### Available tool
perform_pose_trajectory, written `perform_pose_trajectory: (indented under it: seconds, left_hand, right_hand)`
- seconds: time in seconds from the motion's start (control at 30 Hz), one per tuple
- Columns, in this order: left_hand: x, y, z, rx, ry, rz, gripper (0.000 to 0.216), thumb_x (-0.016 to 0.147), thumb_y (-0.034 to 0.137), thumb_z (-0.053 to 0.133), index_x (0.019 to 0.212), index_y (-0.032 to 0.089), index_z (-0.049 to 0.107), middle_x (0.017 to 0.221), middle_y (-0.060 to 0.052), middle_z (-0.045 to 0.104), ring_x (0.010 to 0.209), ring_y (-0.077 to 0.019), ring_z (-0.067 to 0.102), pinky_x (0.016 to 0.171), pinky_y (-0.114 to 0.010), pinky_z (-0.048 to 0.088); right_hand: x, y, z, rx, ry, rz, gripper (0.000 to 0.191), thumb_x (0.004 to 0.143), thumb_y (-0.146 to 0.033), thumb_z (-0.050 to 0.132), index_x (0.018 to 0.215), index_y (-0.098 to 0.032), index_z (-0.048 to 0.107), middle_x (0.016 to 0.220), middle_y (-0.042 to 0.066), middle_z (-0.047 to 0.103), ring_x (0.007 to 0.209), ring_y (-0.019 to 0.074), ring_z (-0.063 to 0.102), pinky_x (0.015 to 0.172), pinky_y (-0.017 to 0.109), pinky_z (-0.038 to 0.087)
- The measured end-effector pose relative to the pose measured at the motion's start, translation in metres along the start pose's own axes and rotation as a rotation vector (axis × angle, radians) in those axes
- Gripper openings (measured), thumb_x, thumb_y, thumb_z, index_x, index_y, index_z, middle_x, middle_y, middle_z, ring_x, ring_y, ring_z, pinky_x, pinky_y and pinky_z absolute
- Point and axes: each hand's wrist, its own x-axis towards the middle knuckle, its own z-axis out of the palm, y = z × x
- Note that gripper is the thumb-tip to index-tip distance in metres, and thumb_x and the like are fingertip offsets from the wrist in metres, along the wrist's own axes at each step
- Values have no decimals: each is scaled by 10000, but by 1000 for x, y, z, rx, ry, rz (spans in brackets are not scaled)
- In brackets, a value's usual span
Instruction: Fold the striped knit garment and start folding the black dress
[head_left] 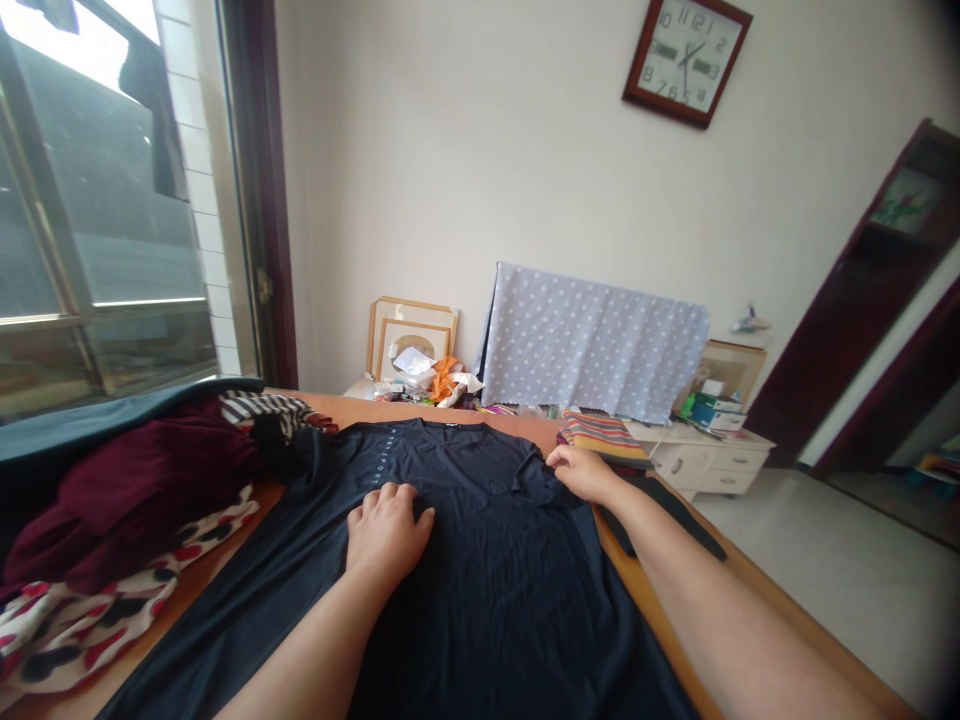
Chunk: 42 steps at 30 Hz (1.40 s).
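A dark navy T-shirt (487,590) is spread over the wooden table (750,600), its neckline at the far side and small light lettering near the left shoulder. Flat on the upper left part of the shirt lies my left hand (386,535), fingers stretched out. My right hand (589,473) is at the shirt's right sleeve, fingers bent and closed on its edge. The sleeve is bunched beside that hand, and wrinkles run across the shirt's front. The shirt's near end runs out of view.
A heap of clothes, with a maroon garment (142,490) and a patterned cloth (97,620), lies at the left. Folded striped cloth (604,435) and a dark folded garment (667,515) sit at the right edge. Beyond stands a polka-dot cover (592,340) and a white cabinet (705,465).
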Motion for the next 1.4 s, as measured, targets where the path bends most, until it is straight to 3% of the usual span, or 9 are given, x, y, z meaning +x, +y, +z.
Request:
perform_pose_trajectory:
  seconds: [0.13,0.4,0.53,0.7,0.83,1.03,1.2,1.33,1.4]
  left_hand:
    - [0,0,0,-1,3,5,412,884,523,456,1146,251,620,1271,-116,592,1198,-332,482,964,-469,349]
    - [2,-5,7,-3,49,37,409,878,534,456,1120,250,624,1223,-114,606,1162,-336,500,941,-481,356]
    - [2,-4,7,1,45,34,411,876,534,460,1124,249,623,1226,-116,608,1163,-337,502,942,-480,362]
    - [1,-3,6,1,36,26,413,880,532,454,1130,250,622,1239,-117,603,1172,-335,498,950,-478,360]
    - [1,-1,4,5,30,13,405,879,525,460,1130,252,622,1245,-116,604,1176,-337,499,954,-481,360]
    - [2,-2,5,4,34,17,406,881,526,462,1133,252,621,1246,-116,603,1171,-337,502,953,-481,357]
    - [2,-3,7,4,46,32,398,883,530,461,1121,256,623,1235,-109,608,1166,-332,501,943,-473,359]
    - [0,-1,3,8,21,5,390,883,518,471,1136,260,618,1254,-108,603,1188,-326,494,956,-461,359]
    - [0,0,2,7,15,-4,387,883,514,476,1140,261,617,1259,-106,602,1194,-324,492,957,-458,361]
  right_hand:
    - [-12,4,8,-127,-106,-48,501,574,-64,648,1010,-297,724,1089,4,704,1073,217,588,882,268,403]
    - [-8,13,-5,-165,-3,-6,94,687,-196,646,776,-220,664,856,16,678,865,189,597,746,250,384]
    - [-12,10,-18,-74,57,-3,125,787,-305,576,795,-206,652,808,11,676,803,180,597,696,245,398]
    - [-22,4,-23,124,-90,-37,269,794,-392,605,628,-189,666,702,14,696,748,178,632,695,236,452]
    - [-12,3,-11,295,-33,65,213,799,-348,586,704,-181,677,730,25,715,747,170,652,683,227,478]
    - [24,-3,23,312,63,273,120,801,-290,581,817,-183,634,660,25,686,563,136,640,500,192,446]
    - [57,-12,45,292,69,409,247,823,-428,612,791,-184,634,576,59,658,474,168,622,473,251,479]
    - [72,-14,55,237,69,472,400,762,-580,666,773,-181,665,521,86,618,479,240,635,474,328,488]
    - [74,-13,58,224,80,481,391,716,-560,722,790,-179,681,521,88,613,526,257,654,498,335,494]
